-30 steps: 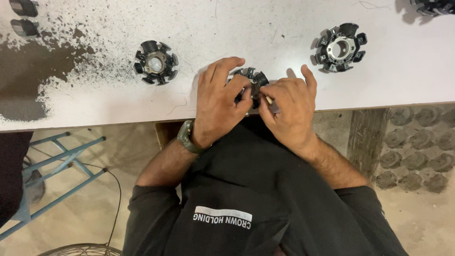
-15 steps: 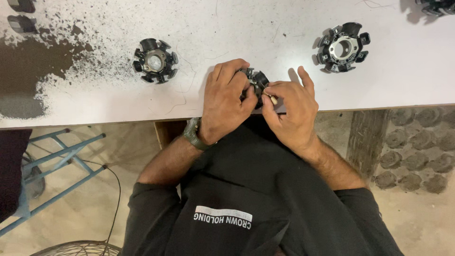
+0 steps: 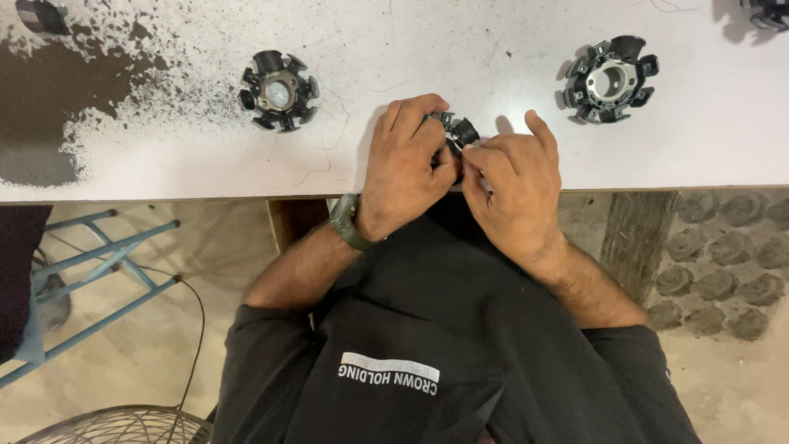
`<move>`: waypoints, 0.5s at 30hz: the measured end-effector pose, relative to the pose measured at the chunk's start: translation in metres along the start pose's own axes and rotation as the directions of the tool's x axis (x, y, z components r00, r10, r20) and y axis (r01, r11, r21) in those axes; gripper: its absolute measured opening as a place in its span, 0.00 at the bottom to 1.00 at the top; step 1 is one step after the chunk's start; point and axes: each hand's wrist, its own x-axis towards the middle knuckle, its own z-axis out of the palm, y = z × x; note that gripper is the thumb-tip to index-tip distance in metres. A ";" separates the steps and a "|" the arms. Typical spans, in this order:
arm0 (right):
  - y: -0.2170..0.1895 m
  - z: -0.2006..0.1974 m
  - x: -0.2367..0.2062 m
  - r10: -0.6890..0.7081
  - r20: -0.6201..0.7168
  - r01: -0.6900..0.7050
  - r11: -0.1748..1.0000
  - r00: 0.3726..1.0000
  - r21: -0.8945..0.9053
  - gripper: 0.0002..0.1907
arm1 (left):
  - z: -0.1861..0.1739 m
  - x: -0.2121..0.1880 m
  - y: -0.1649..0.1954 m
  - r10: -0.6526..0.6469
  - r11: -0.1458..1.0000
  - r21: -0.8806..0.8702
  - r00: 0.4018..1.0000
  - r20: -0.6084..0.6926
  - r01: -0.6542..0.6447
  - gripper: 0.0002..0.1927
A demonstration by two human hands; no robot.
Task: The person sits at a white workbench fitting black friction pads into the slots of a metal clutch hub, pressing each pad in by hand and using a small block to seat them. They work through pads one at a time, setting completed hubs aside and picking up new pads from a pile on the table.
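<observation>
A small black stator core [image 3: 459, 130] with several poles is held between both hands at the front edge of the white table [image 3: 205, 168]. My left hand [image 3: 407, 168], with a dark watch on its wrist, wraps over the core's left side. My right hand [image 3: 514, 193] pinches the core's right side with thumb and fingertips. Most of the core is hidden by the fingers. Two similar black cores lie on the table, one to the left [image 3: 279, 90] and one to the right [image 3: 610, 80].
A dark worn patch [image 3: 49, 107] covers the table's left end. More dark parts sit at the top right [image 3: 768, 12] and top left [image 3: 41, 15] corners. Below are a blue metal frame [image 3: 90, 271], a wire fan guard [image 3: 107, 427] and stacked round parts [image 3: 723, 263].
Both hands have stayed on the core and drawn closer together around it. The core has turned a little between the fingers, and less of it shows.
</observation>
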 end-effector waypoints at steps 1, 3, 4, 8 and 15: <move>0.000 -0.002 0.001 0.000 0.018 0.000 1.000 1.000 -0.009 0.14 | 0.000 -0.001 0.000 0.004 1.000 0.000 1.000 -0.001 -0.004 0.07; -0.002 -0.003 0.003 -0.006 0.026 0.006 1.000 1.000 -0.022 0.13 | 0.001 -0.001 0.000 0.003 1.000 0.001 1.000 0.004 -0.003 0.07; -0.002 -0.003 0.005 -0.011 0.029 0.012 1.000 1.000 -0.028 0.13 | 0.001 0.000 0.000 0.003 1.000 0.004 1.000 0.005 -0.003 0.07; -0.003 -0.004 0.007 -0.007 0.024 0.007 1.000 1.000 0.006 0.13 | -0.006 0.004 0.006 -0.008 1.000 -0.013 1.000 -0.010 0.008 0.07; 0.006 -0.004 -0.003 0.135 -0.101 -0.120 0.982 0.986 0.149 0.12 | -0.038 0.010 0.012 0.048 0.996 0.074 0.998 0.030 -0.050 0.13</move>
